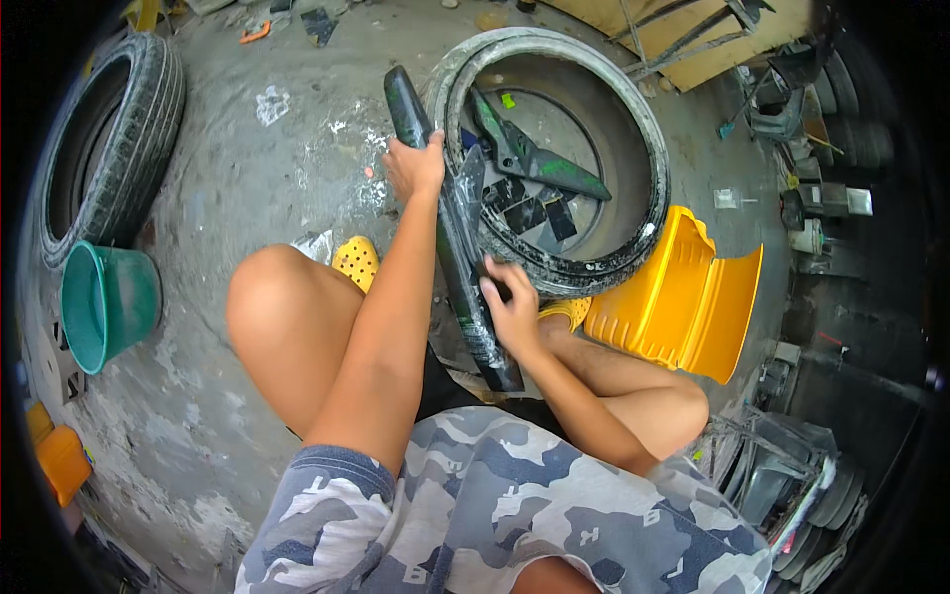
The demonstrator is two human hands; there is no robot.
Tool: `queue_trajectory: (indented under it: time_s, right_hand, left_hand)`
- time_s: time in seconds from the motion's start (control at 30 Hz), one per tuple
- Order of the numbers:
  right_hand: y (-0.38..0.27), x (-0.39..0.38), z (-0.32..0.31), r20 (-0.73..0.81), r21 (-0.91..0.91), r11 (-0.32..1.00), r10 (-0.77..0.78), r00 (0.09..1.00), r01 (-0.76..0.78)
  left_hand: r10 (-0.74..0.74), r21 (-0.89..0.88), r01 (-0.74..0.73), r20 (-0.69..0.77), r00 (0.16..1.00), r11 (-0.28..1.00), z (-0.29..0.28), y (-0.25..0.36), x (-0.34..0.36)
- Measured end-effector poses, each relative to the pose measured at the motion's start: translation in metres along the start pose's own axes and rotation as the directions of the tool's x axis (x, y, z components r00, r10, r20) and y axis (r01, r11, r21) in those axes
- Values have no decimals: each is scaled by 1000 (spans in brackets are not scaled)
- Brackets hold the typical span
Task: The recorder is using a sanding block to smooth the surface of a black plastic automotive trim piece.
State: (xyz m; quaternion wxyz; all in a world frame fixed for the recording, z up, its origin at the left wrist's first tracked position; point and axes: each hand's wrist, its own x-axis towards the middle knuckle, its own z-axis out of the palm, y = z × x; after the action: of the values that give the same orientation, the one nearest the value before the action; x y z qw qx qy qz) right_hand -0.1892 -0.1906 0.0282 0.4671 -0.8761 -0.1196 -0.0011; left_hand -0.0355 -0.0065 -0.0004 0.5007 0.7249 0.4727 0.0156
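A long, narrow dark green and black plastic panel [460, 233] slants across my lap, smeared with whitish residue. Around its upper part, my left hand [414, 166] is closed, with the thumb on the near face. Lower down, my right hand [513, 305] rests against the panel's right edge. Its fingers are curled, and a dark patch shows between thumb and fingers; what they hold, if anything, I cannot make out. Just beyond, a second dark green, angular panel [539, 158] lies inside a tyre [648, 129] lying flat, beside several black square pieces [524, 213].
A yellow plastic shell [658, 307] lies right of the tyre. At left, another tyre [148, 129] stands near a green bucket [139, 297]. My feet wear yellow clogs [357, 261]. Stacked parts [821, 485] line the right side. An orange object [255, 33] lies on the stained concrete floor.
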Motion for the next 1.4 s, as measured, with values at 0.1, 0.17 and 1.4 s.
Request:
queue_trajectory:
  time_s: [0.1, 0.17, 1.4]
  right_hand:
    - [9, 87, 24, -73, -94, 989, -121, 990, 114]
    - [2, 112, 29, -57, -148, 987, -69, 996, 60]
    - [6, 98, 34, -107, -170, 976, -155, 982, 136]
  left_hand:
    - [15, 11, -16, 72, 997, 1000, 19, 15, -5]
    - [2, -29, 0, 77, 997, 1000, 22, 12, 0]
    - [52, -63, -52, -2, 999, 997, 20, 5, 4]
